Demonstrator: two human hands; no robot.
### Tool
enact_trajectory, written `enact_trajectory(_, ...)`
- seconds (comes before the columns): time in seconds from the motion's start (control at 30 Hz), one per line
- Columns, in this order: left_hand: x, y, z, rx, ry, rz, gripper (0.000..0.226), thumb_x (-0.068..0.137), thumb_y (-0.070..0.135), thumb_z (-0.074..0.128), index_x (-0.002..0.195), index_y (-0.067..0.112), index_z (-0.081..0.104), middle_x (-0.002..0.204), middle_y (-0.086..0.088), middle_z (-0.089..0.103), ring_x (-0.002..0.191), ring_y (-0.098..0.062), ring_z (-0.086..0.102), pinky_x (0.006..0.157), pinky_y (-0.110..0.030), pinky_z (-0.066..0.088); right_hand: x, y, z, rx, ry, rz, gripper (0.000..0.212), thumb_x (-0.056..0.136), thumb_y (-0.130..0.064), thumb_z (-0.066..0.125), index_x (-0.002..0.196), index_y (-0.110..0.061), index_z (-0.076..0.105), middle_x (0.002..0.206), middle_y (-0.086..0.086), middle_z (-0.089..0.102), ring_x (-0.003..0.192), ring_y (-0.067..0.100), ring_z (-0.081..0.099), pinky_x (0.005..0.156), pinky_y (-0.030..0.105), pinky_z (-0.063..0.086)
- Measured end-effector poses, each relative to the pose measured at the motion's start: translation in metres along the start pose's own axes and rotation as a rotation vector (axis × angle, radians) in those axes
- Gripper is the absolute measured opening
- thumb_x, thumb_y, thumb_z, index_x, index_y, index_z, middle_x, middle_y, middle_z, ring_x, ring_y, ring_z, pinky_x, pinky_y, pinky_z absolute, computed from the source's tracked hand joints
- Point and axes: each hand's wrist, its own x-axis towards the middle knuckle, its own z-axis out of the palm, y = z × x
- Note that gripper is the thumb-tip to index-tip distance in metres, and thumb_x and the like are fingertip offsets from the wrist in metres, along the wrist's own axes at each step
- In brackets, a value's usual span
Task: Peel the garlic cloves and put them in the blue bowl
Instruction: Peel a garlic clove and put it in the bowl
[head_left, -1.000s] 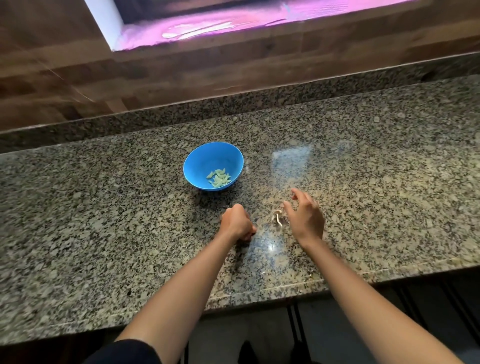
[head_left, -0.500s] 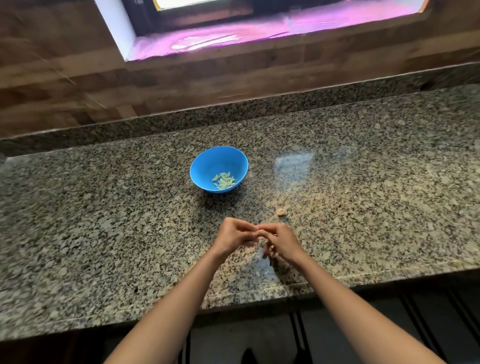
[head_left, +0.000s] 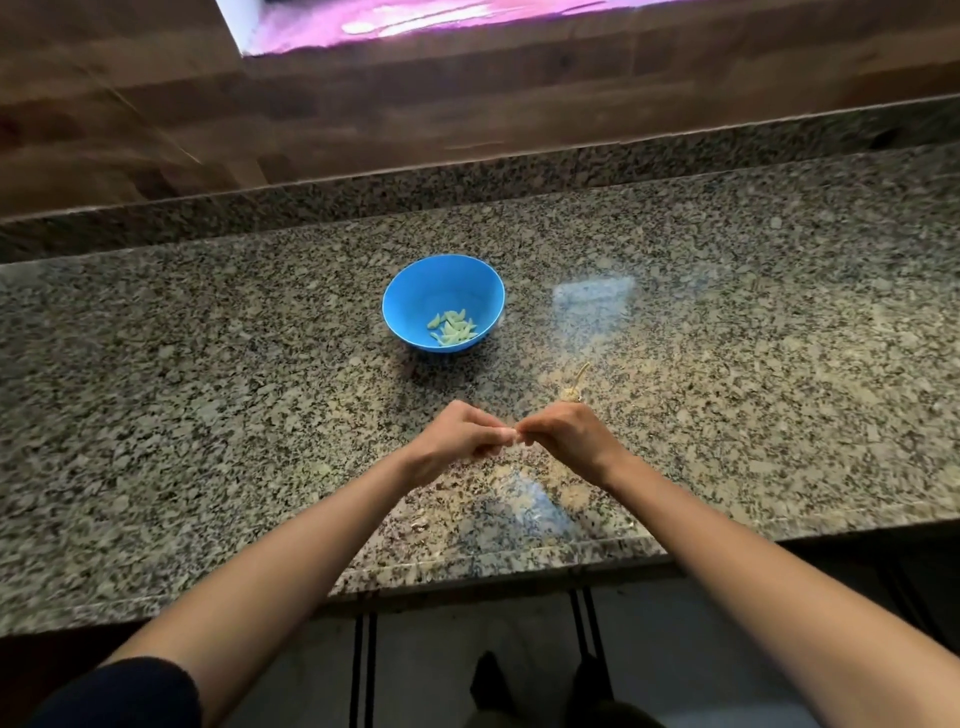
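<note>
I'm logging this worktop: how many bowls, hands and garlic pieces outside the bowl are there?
Blue bowl: 1
Hands: 2, left hand and right hand
Garlic clove pinched between them: 1
Garlic stalk scrap on the countertop: 1
Total: 5

One wide-angle view, worn on the head, faces forward and down over the desk (head_left: 208, 415) toward the wooden wall (head_left: 467, 130). It sits close, with the desk's near edge crossing the lower field.

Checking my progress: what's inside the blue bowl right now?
The blue bowl holds a small heap of pale peeled garlic cloves at its bottom. Whatever lies under the heap is covered, so no exact count.
</note>
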Motion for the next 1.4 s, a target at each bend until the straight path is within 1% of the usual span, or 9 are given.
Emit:
enact_trajectory(0.13,0.002,-0.009,0.003,-0.191,0.073,-0.037,0.013,0.088,0.009,0.058,0.085,0.004,0.07,0.068,-0.006,0.063,0.057,-0.01,0.05,0.053,-0.018,0.04,0.009,0.008,-0.001,-0.118,0.034,-0.089,0.029,0.086,-0.024,0.047,0.076,-0.01,0.07,0.061,-0.002,0.064,0.05,0.005,0.054,0.05,0.016,0.05)
enact_trajectory(0.27,0.01,-0.022,0.0,0.703,0.303,0.581,0.015,0.088,0.009,0.057,0.093,0.004,0.07,0.075,-0.007,0.068,0.058,-0.008,0.056,0.056,-0.012,0.049,0.005,-0.002,0.002,0.757,-0.289,0.668,0.018,0.087,-0.021,0.058,0.073,-0.013,0.067,0.065,-0.001,0.059,0.053,0.007,0.044,0.051,0.018,0.035)
enact_trajectory(0.37,0.018,-0.028,-0.008,0.93,0.243,0.882,0.023,0.089,0.013,0.047,0.092,0.004,0.067,0.075,-0.006,0.065,0.061,-0.015,0.057,0.058,-0.022,0.051,-0.004,-0.005,0.004,1.267,-0.318,0.945,0.017,0.089,-0.022,0.053,0.079,-0.01,0.062,0.066,-0.002,0.055,0.051,0.008,0.041,0.041,0.015,0.029)
enact_trajectory(0.43,0.015,-0.019,-0.002,0.767,0.236,0.672,0.021,0.09,0.014,0.051,0.092,0.004,0.069,0.072,-0.005,0.065,0.057,-0.012,0.054,0.053,-0.02,0.048,-0.002,-0.007,0.004,1.168,-0.224,0.916,0.017,0.089,-0.018,0.054,0.079,-0.009,0.064,0.063,-0.002,0.058,0.048,0.008,0.043,0.039,0.013,0.032)
enact_trajectory(0.53,0.012,-0.007,0.002,-0.085,0.033,-0.031,0.017,0.088,0.01,0.059,0.093,-0.002,0.069,0.066,-0.004,0.062,0.052,-0.008,0.049,0.048,-0.013,0.04,-0.002,-0.005,0.01,0.388,-0.027,0.553,0.011,0.085,-0.012,0.062,0.086,-0.007,0.071,0.07,0.004,0.069,0.058,0.014,0.058,0.052,0.011,0.044)
enact_trajectory(0.6,0.011,-0.006,-0.001,-0.386,-0.044,-0.217,0.015,0.088,0.006,0.057,0.094,-0.004,0.067,0.07,-0.006,0.064,0.058,-0.009,0.055,0.054,-0.015,0.047,-0.004,-0.004,0.015,0.211,0.043,0.457,0.012,0.084,-0.008,0.062,0.092,-0.005,0.071,0.075,0.005,0.071,0.058,0.011,0.059,0.054,0.009,0.043)
enact_trajectory(1.0,0.009,-0.014,0.026,0.348,0.375,0.315,0.022,0.094,0.012,0.049,0.076,0.005,0.06,0.058,0.002,0.05,0.046,-0.002,0.037,0.044,-0.014,0.029,-0.005,-0.018,0.01,0.786,0.151,0.802,0.018,0.087,-0.011,0.059,0.075,0.001,0.068,0.059,-0.001,0.062,0.05,0.008,0.047,0.048,0.013,0.037)
enact_trajectory(1.23,0.009,-0.007,0.029,0.299,0.517,0.349,0.021,0.094,0.014,0.051,0.08,0.003,0.063,0.059,0.002,0.052,0.048,-0.006,0.04,0.043,-0.014,0.031,-0.008,-0.019,0.009,0.799,0.147,0.807,0.015,0.086,-0.009,0.061,0.074,-0.012,0.069,0.06,-0.001,0.064,0.055,0.009,0.052,0.053,0.014,0.041)
enact_trajectory(1.4,0.01,-0.022,0.022,0.134,0.433,0.12,0.009,0.087,0.01,0.061,0.085,0.006,0.069,0.067,-0.004,0.064,0.057,-0.009,0.053,0.053,-0.019,0.042,-0.012,-0.018,0.009,0.815,0.152,0.805,0.016,0.087,-0.007,0.059,0.076,-0.013,0.069,0.059,-0.002,0.065,0.051,0.008,0.052,0.05,0.015,0.041)
